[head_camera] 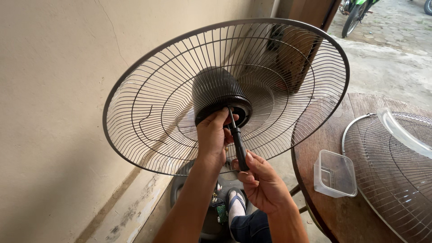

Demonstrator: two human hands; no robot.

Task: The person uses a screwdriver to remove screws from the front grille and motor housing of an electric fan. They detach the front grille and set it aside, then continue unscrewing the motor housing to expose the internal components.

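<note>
A round wire fan guard (148, 112) on a standing fan fills the middle of the view, with the dark motor housing (216, 90) at its hub. My left hand (211, 135) rests on the rim of the hub, fingers against the shaft of a screwdriver (237, 141). My right hand (263, 182) grips the screwdriver's black handle from below. The metal tip points up into the hub centre. Below my arms the fan's dark round base (211, 216) and my foot in a sandal (236, 204) show.
A round wooden table (324, 202) stands at the right with a clear plastic container (335, 174), a second wire guard (396, 171) and a translucent fan blade (405, 132). A beige wall lies left. A motorbike (357, 11) is parked on paving far back.
</note>
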